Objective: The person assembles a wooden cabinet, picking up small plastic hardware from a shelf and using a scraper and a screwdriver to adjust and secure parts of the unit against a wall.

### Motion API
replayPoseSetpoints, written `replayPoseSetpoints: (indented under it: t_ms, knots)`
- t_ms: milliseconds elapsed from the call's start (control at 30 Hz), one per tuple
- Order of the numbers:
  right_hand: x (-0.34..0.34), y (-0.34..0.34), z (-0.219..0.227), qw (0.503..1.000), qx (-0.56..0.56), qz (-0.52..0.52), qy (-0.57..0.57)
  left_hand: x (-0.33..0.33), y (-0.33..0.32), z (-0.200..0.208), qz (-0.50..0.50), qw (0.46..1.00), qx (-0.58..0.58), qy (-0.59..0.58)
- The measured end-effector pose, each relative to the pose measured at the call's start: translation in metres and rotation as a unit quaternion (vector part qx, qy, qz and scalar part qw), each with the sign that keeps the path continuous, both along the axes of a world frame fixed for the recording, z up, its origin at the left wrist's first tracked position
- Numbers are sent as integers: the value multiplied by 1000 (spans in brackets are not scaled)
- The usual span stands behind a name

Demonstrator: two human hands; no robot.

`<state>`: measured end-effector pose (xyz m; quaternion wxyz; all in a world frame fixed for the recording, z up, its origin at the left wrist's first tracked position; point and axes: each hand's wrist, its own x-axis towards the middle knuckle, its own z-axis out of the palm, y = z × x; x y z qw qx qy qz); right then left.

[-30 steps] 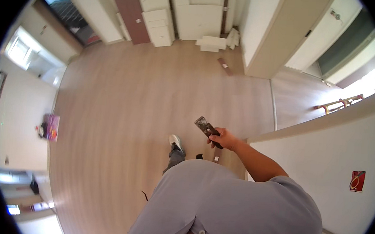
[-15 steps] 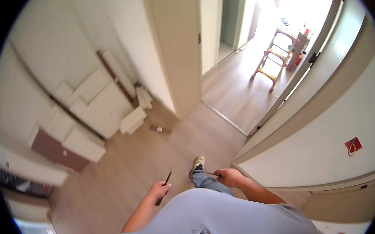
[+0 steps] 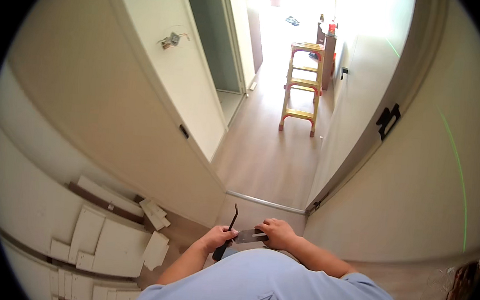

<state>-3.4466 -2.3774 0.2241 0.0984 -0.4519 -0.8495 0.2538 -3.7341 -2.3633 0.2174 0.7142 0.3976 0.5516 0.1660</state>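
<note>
My left hand [image 3: 217, 239] is closed round a slim dark pry bar [image 3: 234, 210] with a bent tip pointing up and a thick black handle below. In my right hand [image 3: 278, 233] is a flat dark-grey scraper [image 3: 249, 236], its broad blade reaching across toward the left hand. The blade's end comes up to the left fingers; whether they touch it I cannot tell. Both hands are held close together in front of my belly, above the floor. The scraper's grip is mostly hidden by the right fingers.
A doorway with a metal threshold strip [image 3: 267, 202] lies ahead. Beyond it stands a yellow stepladder [image 3: 302, 87]. A door frame with a black strike plate [image 3: 389, 122] is at right, near a green laser line [image 3: 463, 184]. Cut white boards [image 3: 122, 251] lean at lower left.
My view has turned right to face the doorway. The hands, earlier apart, have come together, and the scraper is now beside the pry bar.
</note>
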Motion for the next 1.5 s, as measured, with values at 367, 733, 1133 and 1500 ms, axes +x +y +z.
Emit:
replayPoseSetpoints:
  t_ms: [367, 733, 1133, 1500]
  knots:
    - [45, 317, -3, 960, -179, -212, -25, 71, 413, -23, -178, 980, 89, -6]
    - [140, 573, -12, 788, -334, -321, 405, 194, 774, 31, -392, 897, 201, 45]
    - [238, 1055, 14, 775, -315, -272, 476, 201, 1131, 44, -51, 988, 138, -49]
    - [300, 1425, 16, 715, -135, -450, 517, 167, 1475, -67, -13, 992, 92, 88]
